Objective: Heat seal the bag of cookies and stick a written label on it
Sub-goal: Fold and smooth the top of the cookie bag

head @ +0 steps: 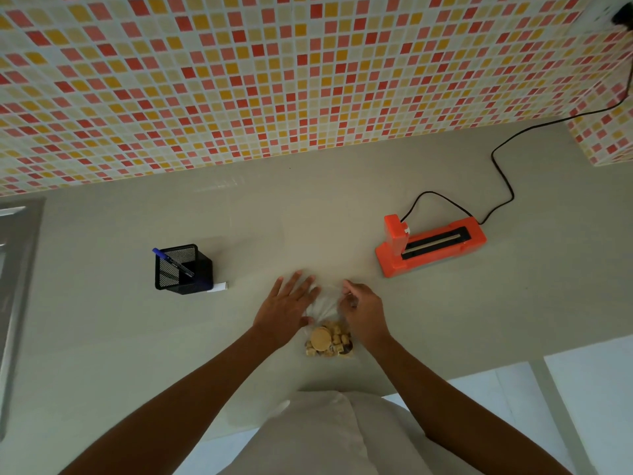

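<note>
Head view: I'm watching both hands working on clear bag of cookies (329,337), lying on grey counter (102,337) just before torso. Left hand (286,308) lying flat, fingers spread, pressing empty upper film down, likely flattening it for clean seal. Right hand (364,311) pinching bag's open edge between curled fingertips. Orange heat sealer (430,245) sitting right, well apart, lid raised, cord (503,173) running off toward wall. Mesh pen holder (183,269) holding blue pen (173,262) sitting left, white label (217,287) just beside. Sealing not yet begun, I'm judging.
</note>
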